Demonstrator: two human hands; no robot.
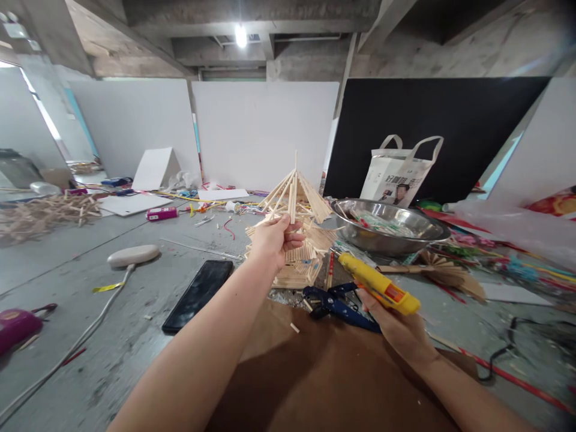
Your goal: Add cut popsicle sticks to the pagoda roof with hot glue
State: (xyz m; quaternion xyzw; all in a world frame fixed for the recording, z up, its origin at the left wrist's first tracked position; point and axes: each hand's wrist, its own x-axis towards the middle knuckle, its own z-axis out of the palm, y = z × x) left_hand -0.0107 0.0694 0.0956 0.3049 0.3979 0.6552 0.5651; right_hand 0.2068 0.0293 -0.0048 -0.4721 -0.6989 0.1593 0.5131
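Observation:
A model built of thin pale wooden sticks (297, 273) stands in front of me, topped by a pointed cone-shaped roof (315, 201). My left hand (270, 240) is closed at the roof's near side, pinching a wooden stick (293, 201) between thumb and fingers. Whether that stick is fixed to the roof I cannot tell. In my right hand (398, 324) is a yellow hot glue gun (378, 281), its nozzle pointing left toward the model and apart from it. Below the glue gun lie dark blue pliers (339, 306). Part of the model is hidden behind my left hand.
A steel basin (396, 228) holding small bits stands right of the model, a white bag (396, 174) behind it. On the left lie a black phone (198, 294), a white corded puck (134, 255) and a stick pile (49, 213). Brown board (288, 372) lies nearest me.

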